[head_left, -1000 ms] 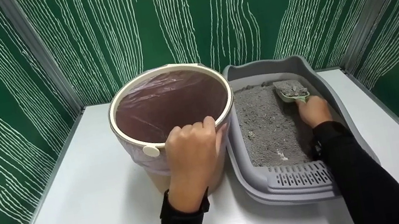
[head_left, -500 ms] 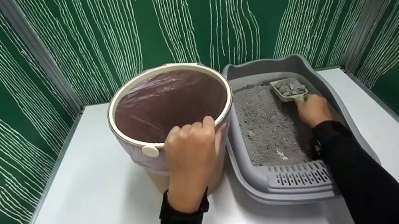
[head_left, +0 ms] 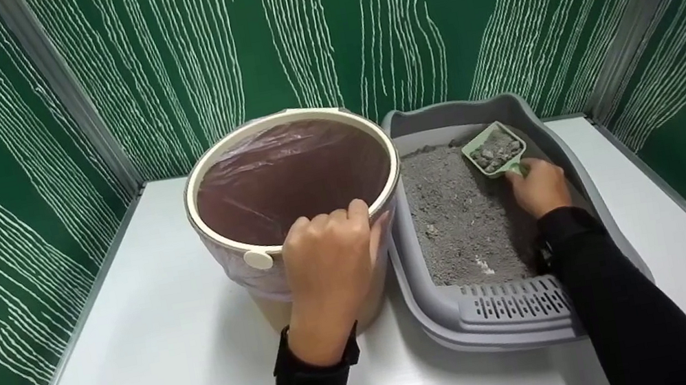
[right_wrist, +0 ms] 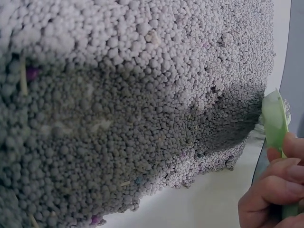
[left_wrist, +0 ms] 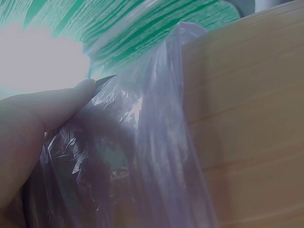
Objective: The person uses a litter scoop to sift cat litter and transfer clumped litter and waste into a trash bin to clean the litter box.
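The right hand (head_left: 539, 189) is holding the green litter scoop (right_wrist: 274, 121). The scoop is carrying gray lumps (head_left: 496, 151) just past that hand, over the far right of the litter box (head_left: 513, 333). The left hand (head_left: 329, 257) is gripping the trash bin (head_left: 286, 117) by its near right rim.

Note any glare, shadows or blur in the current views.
Head: soft shadow on the table left of the bin; left wrist: blown-out glare above the left hand, shiny highlights on the liner; right wrist: shadowed litter beside the scoop, leftmost grains soft.
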`<move>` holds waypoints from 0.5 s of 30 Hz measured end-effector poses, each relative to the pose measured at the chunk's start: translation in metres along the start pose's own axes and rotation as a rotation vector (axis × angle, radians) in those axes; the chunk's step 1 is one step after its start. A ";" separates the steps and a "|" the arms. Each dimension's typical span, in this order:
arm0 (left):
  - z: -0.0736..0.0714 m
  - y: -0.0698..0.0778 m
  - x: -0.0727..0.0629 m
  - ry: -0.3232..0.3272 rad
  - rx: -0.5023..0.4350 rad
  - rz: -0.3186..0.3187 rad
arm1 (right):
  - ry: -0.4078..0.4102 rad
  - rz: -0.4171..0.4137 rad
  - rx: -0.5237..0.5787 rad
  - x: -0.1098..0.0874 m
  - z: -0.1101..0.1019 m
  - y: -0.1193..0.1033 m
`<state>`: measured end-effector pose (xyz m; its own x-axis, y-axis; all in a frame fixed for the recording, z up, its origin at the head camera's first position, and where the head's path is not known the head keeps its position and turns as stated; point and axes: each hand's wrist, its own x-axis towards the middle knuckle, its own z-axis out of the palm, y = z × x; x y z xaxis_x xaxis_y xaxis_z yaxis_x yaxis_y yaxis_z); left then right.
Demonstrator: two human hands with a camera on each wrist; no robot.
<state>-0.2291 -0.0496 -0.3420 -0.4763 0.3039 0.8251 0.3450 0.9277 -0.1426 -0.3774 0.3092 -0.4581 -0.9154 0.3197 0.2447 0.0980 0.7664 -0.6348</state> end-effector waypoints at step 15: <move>-0.001 0.000 0.000 -0.012 -0.009 -0.009 | -0.075 0.055 0.006 0.006 0.000 -0.001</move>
<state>-0.2281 -0.0501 -0.3411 -0.4891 0.2983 0.8196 0.3481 0.9284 -0.1302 -0.3827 0.3098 -0.4560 -0.9355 0.3184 0.1533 0.1471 0.7453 -0.6503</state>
